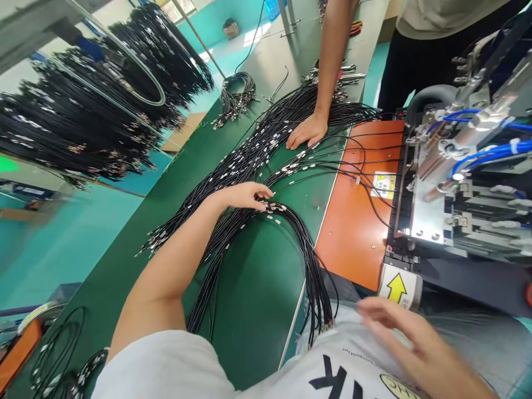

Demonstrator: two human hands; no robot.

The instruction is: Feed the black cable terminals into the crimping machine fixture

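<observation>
My left hand (246,195) reaches over the green table, its fingers curved and apart from the thumb. The fingertips hover at or touch a bundle of black cables (305,244) with white tags; contact is hard to tell. This bundle bends over the table's front edge, its bare ends hanging by my lap. My right hand (401,330), slightly blurred, is held in front of my shirt with fingers stretched and nothing in them. A larger heap of tagged black cables (253,149) lies beyond my left hand. A co-worker's hand (308,131) rests on that heap.
To the right stands a machine (432,183) with blue air tubes and an orange plate (353,221), several cables running across it. Cable bundles hang on a rack (137,61) at upper left. A coiled cable bundle (238,94) lies at the green table's (257,277) far edge.
</observation>
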